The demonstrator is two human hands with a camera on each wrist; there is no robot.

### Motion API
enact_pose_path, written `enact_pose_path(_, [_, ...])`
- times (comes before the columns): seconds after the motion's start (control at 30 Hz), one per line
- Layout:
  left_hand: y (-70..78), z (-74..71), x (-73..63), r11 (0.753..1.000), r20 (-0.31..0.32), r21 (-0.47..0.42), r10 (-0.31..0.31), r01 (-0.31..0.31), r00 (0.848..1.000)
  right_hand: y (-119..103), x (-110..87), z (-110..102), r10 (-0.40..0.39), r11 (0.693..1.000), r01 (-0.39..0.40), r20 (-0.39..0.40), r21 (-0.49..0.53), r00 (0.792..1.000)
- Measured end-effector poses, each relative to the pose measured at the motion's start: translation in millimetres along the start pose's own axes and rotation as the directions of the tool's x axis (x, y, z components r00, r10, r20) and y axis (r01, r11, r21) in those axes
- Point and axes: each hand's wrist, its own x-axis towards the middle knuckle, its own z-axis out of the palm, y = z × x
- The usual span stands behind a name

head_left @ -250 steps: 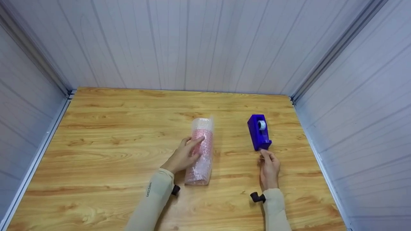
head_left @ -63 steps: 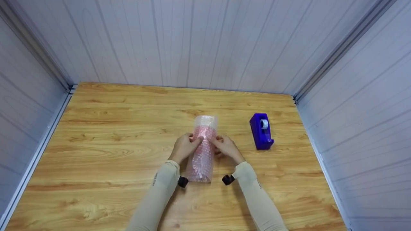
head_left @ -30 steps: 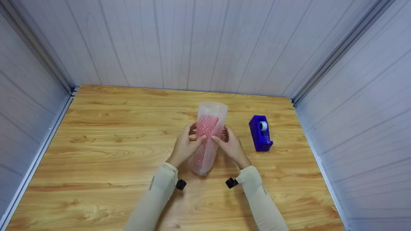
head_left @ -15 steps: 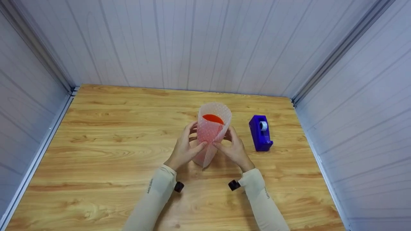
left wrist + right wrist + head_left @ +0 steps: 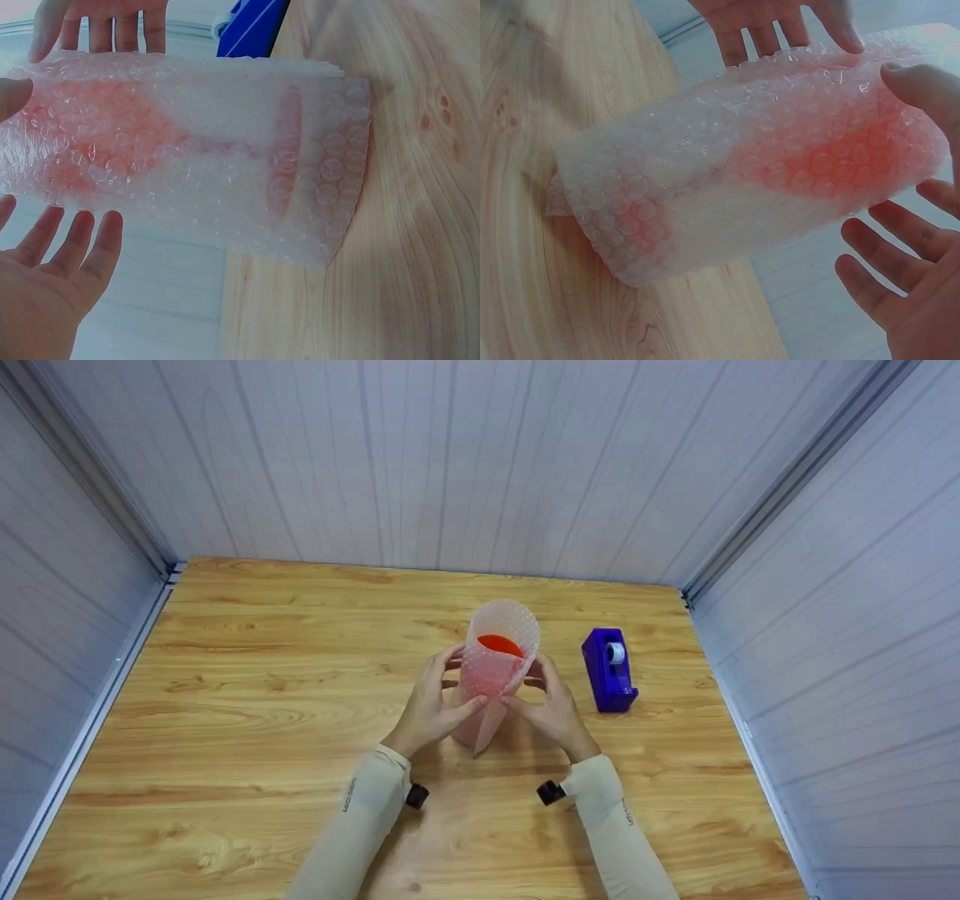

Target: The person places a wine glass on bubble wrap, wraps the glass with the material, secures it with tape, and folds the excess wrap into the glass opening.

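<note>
A red wine glass (image 5: 501,645) stands nearly upright inside a roll of bubble wrap (image 5: 486,679). The wrap rises past its rim, and the loose edge runs down the front. In the left wrist view its stem and foot (image 5: 286,154) show faintly through the bubbles. My left hand (image 5: 433,703) holds the roll from the left, thumb in front and fingers along the side. From the other side my right hand (image 5: 552,711) holds it the same way, its thumb close to the left one. The wrap's lower end is at the table; whether it touches is hard to tell.
A purple tape dispenser (image 5: 609,671) with a roll of clear tape stands right of the hands. The wooden table (image 5: 285,675) is bounded by pale panel walls (image 5: 390,465) at the back and both sides.
The wrapped glass lay flat earlier; both hands have tipped it up so its open top faces me. The right hand came over from the tape dispenser. Only slight movement in the last half second.
</note>
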Motion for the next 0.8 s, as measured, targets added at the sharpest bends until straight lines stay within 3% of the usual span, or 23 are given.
enact_pose_path(0.13, [1.5,-1.0,1.7,1.0,-0.006,-0.006,-0.003,0.003,1.0,-8,0.5,-2,-0.007,1.0,0.007,-0.014,0.001,1.0])
enact_pose_path(0.3, [6.1,-2.8,5.5,0.999,-0.008,-0.017,0.027,-0.027,1.0,-36,0.8,-5,-0.067,0.998,0.067,-0.021,0.022,0.998])
enact_pose_path(0.47, [10.0,-3.9,10.5,0.993,-0.014,0.021,0.119,-0.119,0.993,-49,2.9,-6,-0.159,0.985,0.162,-0.059,0.058,0.986])
enact_pose_path(0.63, [9.1,-2.8,12.5,0.972,-0.021,0.08,0.225,-0.222,0.974,-51,5.0,-4,-0.232,0.972,0.234,-0.069,0.017,0.97])
enact_pose_path(0.8, [6.6,-1.3,12.2,0.96,-0.021,0.093,0.269,-0.266,0.963,-51,4.1,-3,-0.261,0.965,0.26,-0.073,-0.026,0.962])
